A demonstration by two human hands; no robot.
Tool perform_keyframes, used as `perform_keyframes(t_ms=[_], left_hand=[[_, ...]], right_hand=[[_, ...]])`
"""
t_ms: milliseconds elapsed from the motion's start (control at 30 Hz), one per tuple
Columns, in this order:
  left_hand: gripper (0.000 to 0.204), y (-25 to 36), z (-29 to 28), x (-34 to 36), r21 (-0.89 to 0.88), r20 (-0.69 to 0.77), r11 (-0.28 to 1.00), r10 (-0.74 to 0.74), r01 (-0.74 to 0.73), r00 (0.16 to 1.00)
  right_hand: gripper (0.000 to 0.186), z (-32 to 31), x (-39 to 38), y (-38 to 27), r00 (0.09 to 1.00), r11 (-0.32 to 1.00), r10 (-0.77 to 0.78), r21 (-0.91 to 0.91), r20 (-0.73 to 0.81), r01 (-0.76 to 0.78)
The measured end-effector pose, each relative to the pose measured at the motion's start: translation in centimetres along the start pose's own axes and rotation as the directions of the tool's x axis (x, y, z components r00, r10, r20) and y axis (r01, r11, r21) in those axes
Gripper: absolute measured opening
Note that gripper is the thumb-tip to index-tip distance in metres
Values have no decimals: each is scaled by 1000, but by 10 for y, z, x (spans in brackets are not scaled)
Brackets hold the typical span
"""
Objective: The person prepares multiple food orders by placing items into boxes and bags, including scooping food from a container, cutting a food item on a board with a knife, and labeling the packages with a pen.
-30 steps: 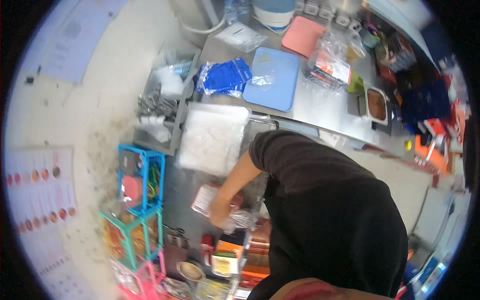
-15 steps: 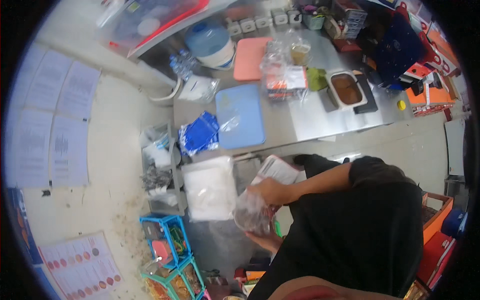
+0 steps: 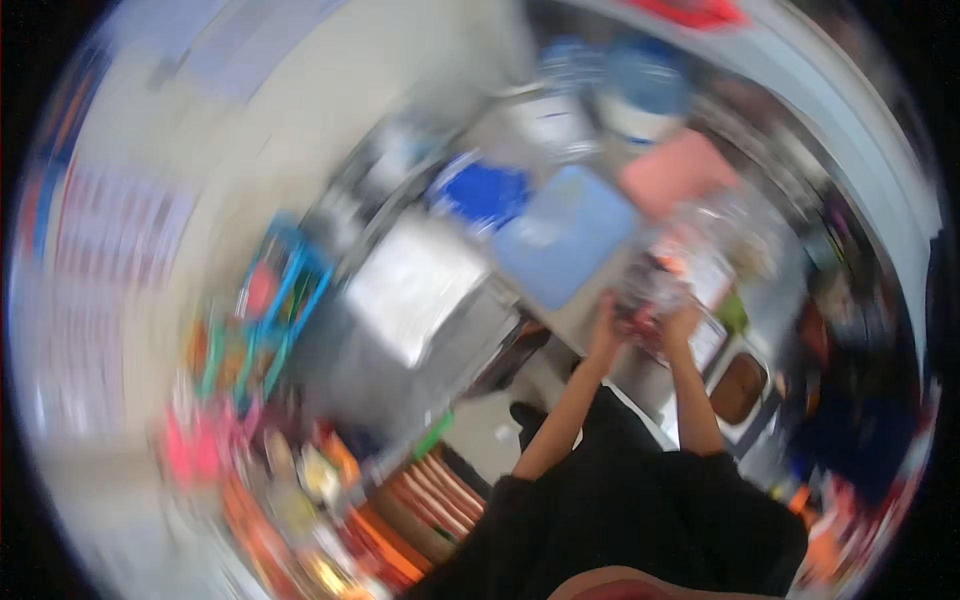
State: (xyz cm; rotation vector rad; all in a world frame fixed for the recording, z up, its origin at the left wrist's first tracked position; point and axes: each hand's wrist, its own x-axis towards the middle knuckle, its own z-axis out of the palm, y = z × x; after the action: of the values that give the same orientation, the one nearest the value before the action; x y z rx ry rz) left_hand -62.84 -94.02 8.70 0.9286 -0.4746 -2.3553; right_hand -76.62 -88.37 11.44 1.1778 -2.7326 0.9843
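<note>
A clear plastic bag (image 3: 648, 292) with something dark reddish inside is held between my two hands, above the steel counter. My left hand (image 3: 606, 328) grips its near left side. On the opposite side my right hand (image 3: 682, 318) closes around it. Motion blur hides the exact finger positions and the bag's contents. A white, red-edged flat item (image 3: 708, 342) shows beside my right hand; whether it is held cannot be made out. The blue cutting board (image 3: 568, 238) lies just left of the bag, with a pink cutting board (image 3: 680, 172) beyond.
A white plastic-wrapped stack (image 3: 418, 285) lies on the counter to the left, near blue packets (image 3: 482, 193). A white-rimmed tub of brown contents (image 3: 740, 388) stands right of my right forearm. Blue baskets (image 3: 290, 275) hug the left wall. A large water bottle (image 3: 645, 90) stands at the back.
My view has turned, and both hands have carried the plastic bag from beside the white stack to the counter area right of the blue cutting board. My arms now reach forward.
</note>
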Motion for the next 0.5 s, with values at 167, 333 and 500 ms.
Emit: perform_keyframes(t_ms=[167, 333, 500], left_hand=[[48, -1, -31, -88, 137, 73, 980, 132, -141, 989], [37, -48, -163, -223, -40, -299, 921, 359, -388, 884], [43, -287, -421, -315, 570, -810, 693, 384, 441, 442]], right_hand=[[38, -24, 16, 24, 994, 986, 104, -136, 31, -99], [44, -36, -19, -80, 856, 778, -499, -507, -137, 372], [16, 32, -215, -139, 520, 565, -816, 540, 253, 625]])
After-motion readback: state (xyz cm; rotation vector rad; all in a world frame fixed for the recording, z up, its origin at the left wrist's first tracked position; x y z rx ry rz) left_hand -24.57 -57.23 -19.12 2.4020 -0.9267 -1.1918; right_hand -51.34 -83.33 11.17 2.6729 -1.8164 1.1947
